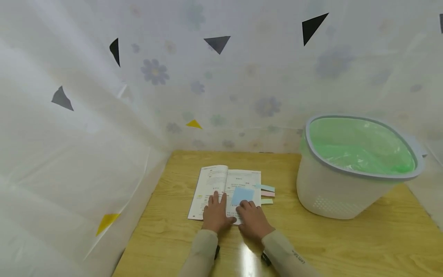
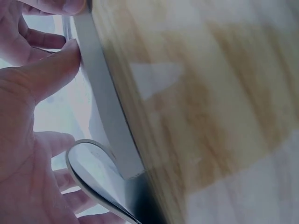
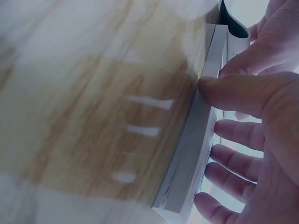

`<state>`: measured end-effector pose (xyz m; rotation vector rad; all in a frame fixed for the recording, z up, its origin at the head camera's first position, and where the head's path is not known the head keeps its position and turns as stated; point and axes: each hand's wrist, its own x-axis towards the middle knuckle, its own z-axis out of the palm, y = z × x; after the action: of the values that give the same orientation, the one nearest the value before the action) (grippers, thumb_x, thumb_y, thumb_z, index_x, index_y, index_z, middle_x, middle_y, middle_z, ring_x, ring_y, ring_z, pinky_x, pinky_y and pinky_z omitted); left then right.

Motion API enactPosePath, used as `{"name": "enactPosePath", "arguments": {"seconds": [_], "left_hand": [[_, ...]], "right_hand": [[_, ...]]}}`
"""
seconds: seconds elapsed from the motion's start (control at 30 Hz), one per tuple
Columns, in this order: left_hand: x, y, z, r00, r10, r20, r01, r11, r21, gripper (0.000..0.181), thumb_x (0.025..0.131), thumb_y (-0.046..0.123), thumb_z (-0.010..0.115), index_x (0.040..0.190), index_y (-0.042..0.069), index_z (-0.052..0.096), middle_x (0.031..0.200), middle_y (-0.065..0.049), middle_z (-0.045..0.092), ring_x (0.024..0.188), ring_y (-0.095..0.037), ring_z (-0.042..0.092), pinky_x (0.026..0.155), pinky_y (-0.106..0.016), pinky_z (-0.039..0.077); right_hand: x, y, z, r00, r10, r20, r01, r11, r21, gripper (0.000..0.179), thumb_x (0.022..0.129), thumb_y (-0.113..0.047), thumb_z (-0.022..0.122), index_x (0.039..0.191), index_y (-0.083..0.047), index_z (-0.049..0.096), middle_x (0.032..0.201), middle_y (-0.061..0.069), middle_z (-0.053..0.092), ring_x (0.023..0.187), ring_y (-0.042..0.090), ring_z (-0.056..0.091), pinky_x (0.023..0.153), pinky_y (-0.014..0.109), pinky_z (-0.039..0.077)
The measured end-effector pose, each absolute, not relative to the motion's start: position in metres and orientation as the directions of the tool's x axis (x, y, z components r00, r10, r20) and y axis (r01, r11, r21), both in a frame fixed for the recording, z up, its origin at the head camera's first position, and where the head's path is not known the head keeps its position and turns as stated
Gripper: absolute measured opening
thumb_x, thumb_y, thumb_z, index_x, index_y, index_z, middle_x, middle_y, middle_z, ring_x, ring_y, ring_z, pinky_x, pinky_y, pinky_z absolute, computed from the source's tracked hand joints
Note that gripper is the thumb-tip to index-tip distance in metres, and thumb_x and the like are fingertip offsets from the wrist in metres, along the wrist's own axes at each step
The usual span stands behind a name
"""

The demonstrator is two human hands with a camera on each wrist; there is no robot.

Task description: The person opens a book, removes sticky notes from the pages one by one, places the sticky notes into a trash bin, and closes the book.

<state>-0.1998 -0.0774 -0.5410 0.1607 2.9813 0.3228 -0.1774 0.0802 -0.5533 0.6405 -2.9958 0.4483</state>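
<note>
An open book (image 1: 212, 177) with printed pages lies on the wooden table. My left hand (image 1: 216, 216) rests on it near the spine, fingers extended over the left page and thumb toward the right. On the lower right page lies my right hand (image 1: 254, 221), its fingertips by the lower edge of a square blue sticky note (image 1: 243, 195). In the right wrist view, the right thumb (image 3: 233, 92) touches the thick edge of the book (image 3: 202, 122) while the other fingers spread over the page. The left wrist view shows the left thumb (image 2: 53, 70) at the book's edge (image 2: 105, 107).
Blue, pink (image 1: 268, 194) and green (image 1: 267, 201) tabs stick out from the book's right side. A white plastic bin (image 1: 325, 192) with a green liner (image 1: 360, 154) stands to the right on the table (image 1: 166, 238). Pale flower-patterned sheeting (image 1: 242, 96) hangs behind and at the left.
</note>
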Motion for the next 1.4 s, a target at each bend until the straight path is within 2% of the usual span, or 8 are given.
{"name": "enactPosePath", "arguments": {"seconds": [0.37,0.53,0.7,1.03,1.23,1.4], "left_hand": [[-0.185,-0.078,-0.55,-0.985,0.13,-0.116,0.098,0.963,0.251,0.097,0.077,0.054,0.079,0.154,0.015,0.036,0.162,-0.02,0.029,0.148,-0.04,0.032,0.108,-0.058,0.043],[-0.185,-0.08,-0.554,-0.987,0.119,-0.104,0.087,0.96,0.265,0.099,0.078,0.054,0.079,0.155,0.014,0.033,0.163,-0.018,0.027,0.149,-0.04,0.03,0.11,-0.058,0.041],[-0.187,-0.083,-0.554,-0.988,0.115,-0.101,0.082,0.954,0.289,0.103,0.076,0.053,0.08,0.156,0.01,0.031,0.163,-0.017,0.027,0.149,-0.04,0.031,0.112,-0.058,0.04],[-0.196,-0.086,-0.552,-0.987,0.138,-0.076,0.112,0.953,0.282,0.112,0.072,0.061,0.08,0.156,0.007,0.028,0.163,-0.015,0.029,0.149,-0.038,0.033,0.112,-0.053,0.042],[-0.199,-0.082,-0.547,-0.989,0.121,-0.086,0.092,0.953,0.289,0.117,0.07,0.061,0.081,0.156,0.005,0.027,0.164,-0.014,0.027,0.15,-0.036,0.031,0.114,-0.053,0.04],[-0.199,-0.081,-0.547,-0.991,0.098,-0.089,0.068,0.955,0.289,0.117,0.067,0.06,0.084,0.155,0.006,0.029,0.164,-0.013,0.029,0.15,-0.035,0.031,0.114,-0.053,0.039]], "right_hand": [[-0.166,0.084,-0.561,-0.914,-0.398,0.083,-0.404,0.866,-0.293,0.032,0.079,-0.02,0.073,0.108,-0.007,0.065,0.125,0.011,0.06,0.113,0.031,0.055,0.087,0.052,0.051],[-0.165,0.086,-0.561,-0.896,-0.424,0.128,-0.443,0.853,-0.276,0.032,0.081,-0.023,0.072,0.109,-0.009,0.065,0.124,0.01,0.06,0.112,0.03,0.055,0.087,0.048,0.052],[-0.169,0.088,-0.559,-0.891,-0.426,0.158,-0.454,0.847,-0.277,0.035,0.084,-0.024,0.072,0.114,-0.008,0.065,0.125,0.012,0.061,0.114,0.031,0.056,0.09,0.049,0.052],[-0.189,0.101,-0.553,-0.919,-0.359,0.162,-0.393,0.853,-0.342,0.035,0.086,-0.023,0.072,0.117,-0.008,0.067,0.129,0.014,0.061,0.119,0.033,0.056,0.096,0.051,0.05],[-0.198,0.111,-0.537,-0.931,-0.313,0.186,-0.362,0.852,-0.378,0.034,0.085,-0.023,0.076,0.114,-0.006,0.068,0.125,0.014,0.062,0.114,0.033,0.057,0.096,0.05,0.049],[-0.201,0.111,-0.533,-0.946,-0.291,0.14,-0.323,0.864,-0.386,0.036,0.086,-0.026,0.075,0.116,-0.007,0.068,0.128,0.014,0.061,0.116,0.033,0.056,0.098,0.048,0.049]]}}
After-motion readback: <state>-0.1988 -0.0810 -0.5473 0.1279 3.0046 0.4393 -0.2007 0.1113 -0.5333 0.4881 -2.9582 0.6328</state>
